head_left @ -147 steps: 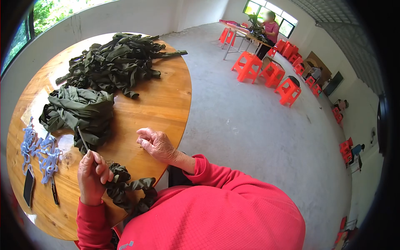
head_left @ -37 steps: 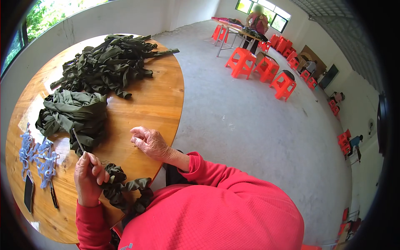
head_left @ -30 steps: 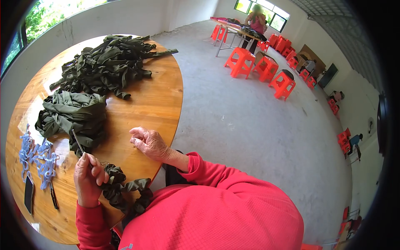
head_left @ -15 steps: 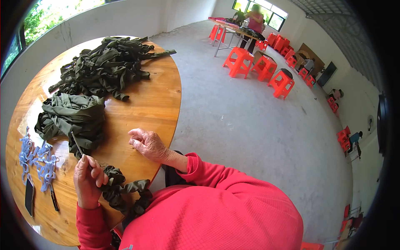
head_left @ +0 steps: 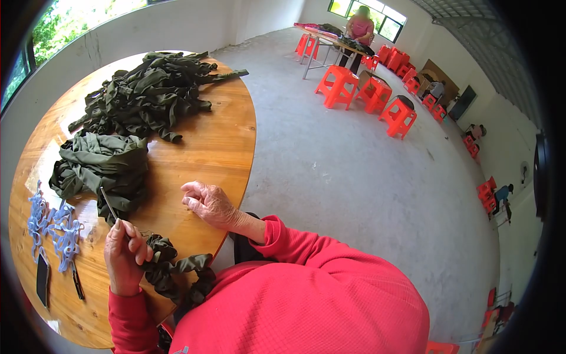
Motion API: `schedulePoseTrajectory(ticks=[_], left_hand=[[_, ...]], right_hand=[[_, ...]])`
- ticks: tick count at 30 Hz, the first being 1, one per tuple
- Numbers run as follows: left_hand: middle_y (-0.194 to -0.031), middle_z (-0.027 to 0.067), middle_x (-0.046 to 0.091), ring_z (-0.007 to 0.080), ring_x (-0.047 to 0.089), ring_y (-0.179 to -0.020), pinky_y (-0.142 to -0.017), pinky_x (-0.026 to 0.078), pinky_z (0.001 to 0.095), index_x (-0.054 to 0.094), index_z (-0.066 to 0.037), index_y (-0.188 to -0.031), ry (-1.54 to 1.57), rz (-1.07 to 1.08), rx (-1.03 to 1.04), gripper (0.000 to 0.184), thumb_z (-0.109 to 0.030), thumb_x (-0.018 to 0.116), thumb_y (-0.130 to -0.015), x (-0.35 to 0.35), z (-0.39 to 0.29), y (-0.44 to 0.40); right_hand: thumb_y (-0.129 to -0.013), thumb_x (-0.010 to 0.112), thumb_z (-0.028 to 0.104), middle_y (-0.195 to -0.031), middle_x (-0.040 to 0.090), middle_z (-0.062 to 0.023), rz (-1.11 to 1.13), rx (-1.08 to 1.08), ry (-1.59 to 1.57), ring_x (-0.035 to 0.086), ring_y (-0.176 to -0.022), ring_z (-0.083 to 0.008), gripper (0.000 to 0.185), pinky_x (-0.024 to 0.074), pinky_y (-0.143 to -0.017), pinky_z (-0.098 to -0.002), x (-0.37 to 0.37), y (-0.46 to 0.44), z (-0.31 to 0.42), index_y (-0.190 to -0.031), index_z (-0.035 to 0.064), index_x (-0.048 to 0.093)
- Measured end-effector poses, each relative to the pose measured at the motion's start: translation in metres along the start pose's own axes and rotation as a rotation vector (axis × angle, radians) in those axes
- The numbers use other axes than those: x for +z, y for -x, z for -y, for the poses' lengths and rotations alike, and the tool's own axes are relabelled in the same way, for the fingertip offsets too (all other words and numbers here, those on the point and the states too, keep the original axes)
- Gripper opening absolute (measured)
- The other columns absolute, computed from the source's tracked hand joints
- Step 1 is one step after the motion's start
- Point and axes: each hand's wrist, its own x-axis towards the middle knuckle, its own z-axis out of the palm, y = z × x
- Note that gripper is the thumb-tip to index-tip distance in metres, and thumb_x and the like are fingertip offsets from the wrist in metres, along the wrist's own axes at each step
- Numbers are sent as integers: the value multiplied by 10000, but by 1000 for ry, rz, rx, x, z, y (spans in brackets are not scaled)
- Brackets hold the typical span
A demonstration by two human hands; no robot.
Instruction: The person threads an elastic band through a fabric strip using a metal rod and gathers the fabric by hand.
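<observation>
My left hand (head_left: 125,253) is closed around a thin metal rod (head_left: 108,203), which points up and away over the wooden table. A gathered dark green fabric band (head_left: 177,270) lies beside its fingers and runs over the table edge toward my lap. My right hand (head_left: 210,205) rests at the table's right side, back upward, fingers loosely bent and thumb apart, with nothing seen in it. Beyond the rod's tip sits a bundle of folded green cloth (head_left: 106,162). Behind it is a larger heap of dark green strips (head_left: 147,94).
On the round table (head_left: 218,141), blue elastic loops (head_left: 65,233), a phone (head_left: 42,279) and a black pen (head_left: 77,281) lie at the left. Red stools (head_left: 337,87) stand on the floor. A person (head_left: 360,26) stands at a far table; others sit farther back.
The camera view has shifted slightly, while both my hands keep their poses. At the far table the person had dark fabric raised half a second ago and now has both hands low over the table.
</observation>
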Motion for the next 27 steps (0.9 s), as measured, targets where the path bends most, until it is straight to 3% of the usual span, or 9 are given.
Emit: schedulePoseTrajectory(ticks=[12,15,18,21,27], left_hand=[[-553,-8,377,87,332,-372,-393,361,245,464,-84,-789,12,9,9,269,-283,389,-952,-4,3,-1],[-558,-10,375,87,327,-371,-390,355,243,460,-85,-792,5,10,5,268,-285,387,-954,-5,3,-2],[-558,-13,372,83,326,-371,-389,348,236,456,-88,-790,-4,0,8,271,-291,386,-956,-4,3,-2],[-558,-15,371,80,327,-371,-389,349,233,457,-90,-789,-5,6,6,272,-294,387,-956,-4,3,-2],[-558,-12,372,85,332,-372,-392,354,237,463,-91,-792,-9,-5,0,270,-296,395,-954,-3,2,-1]], right_hand=[[-833,569,96,-852,652,-140,-3,8,2,618,-745,-145,280,493,-668,-275,0,0,-2,-1078,-28,516],[-806,564,155,-825,649,-171,-48,-42,12,635,-763,-282,266,485,-695,-360,1,0,0,-1022,4,537],[-805,561,153,-824,646,-172,-58,-43,-7,631,-766,-290,253,482,-696,-366,2,1,0,-1009,5,542],[-828,574,109,-831,652,-133,-26,-41,42,625,-753,-160,270,488,-685,-294,0,0,0,-1060,-20,527],[-825,581,121,-843,657,-125,-26,-42,60,633,-756,-190,276,488,-696,-307,0,0,0,-1060,-13,529]])
